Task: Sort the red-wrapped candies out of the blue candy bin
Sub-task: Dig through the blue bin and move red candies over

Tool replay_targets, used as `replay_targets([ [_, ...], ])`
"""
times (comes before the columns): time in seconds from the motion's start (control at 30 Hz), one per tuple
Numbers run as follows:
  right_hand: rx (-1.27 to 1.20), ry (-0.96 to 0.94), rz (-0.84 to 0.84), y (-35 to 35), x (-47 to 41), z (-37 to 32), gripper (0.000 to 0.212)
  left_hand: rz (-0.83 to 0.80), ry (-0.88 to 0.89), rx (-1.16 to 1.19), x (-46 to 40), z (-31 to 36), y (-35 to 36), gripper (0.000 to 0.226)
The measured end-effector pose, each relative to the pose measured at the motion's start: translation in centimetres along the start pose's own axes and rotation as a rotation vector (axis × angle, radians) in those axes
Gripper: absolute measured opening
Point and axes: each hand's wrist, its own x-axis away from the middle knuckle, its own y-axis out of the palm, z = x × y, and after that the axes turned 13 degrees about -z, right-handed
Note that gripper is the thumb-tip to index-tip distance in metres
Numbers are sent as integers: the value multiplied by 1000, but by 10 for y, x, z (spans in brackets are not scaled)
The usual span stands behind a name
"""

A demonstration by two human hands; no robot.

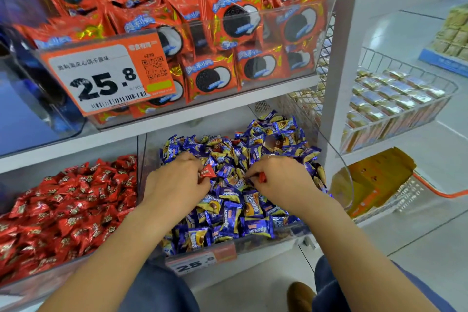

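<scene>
Blue candy bin [339, 159] full, on low shelf. Red bin [68, 210] just beside, on left. My left hand [177, 182] pinching red candy [207, 173]. My right hand [281, 180] pinching another red candy [262, 177]. Worry: slippery wrappers, weak pinch, candy drops back under blue ones.
</scene>
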Motion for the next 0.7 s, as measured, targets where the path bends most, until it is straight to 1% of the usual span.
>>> replay_targets([
  [0.07, 20, -1, -10, 2, -2, -3, 28, 28, -2, 23, 2, -2, -2, 35],
  [0.17, -14, 46, 49, -3, -2, -4, 29, 100, 24, 86, 9, -3, -5, 35],
  [0.23, -73, 91, 94, -9, -1, -4, 27, 151, 61, 170, 13, 0, -8, 35],
  [0.3, -135, 116, 119, -13, -1, -2, 26, 166, 120, 275, 11, 3, -11, 33],
  [0.37, -174, 126, 133, -15, -1, 0, 27, 130, 136, 371, 4, 5, -14, 27],
  [0.43, -194, 137, 143, -17, 0, 3, 26, 93, 98, 409, -11, 7, -14, 23],
  [0.5, -198, 147, 145, -18, 0, 5, 25, 41, 48, 368, -31, 8, -14, 27],
  [0.6, -206, 160, 129, -21, 5, 10, 23, 0, 13, 344, -64, 10, -16, 43],
  [0.67, -214, 147, 124, -24, 8, 14, 22, -7, 28, 403, -82, 14, -17, 42],
  [0.7, -214, 140, 124, -25, 10, 17, 22, -13, 36, 441, -90, 16, -17, 36],
])
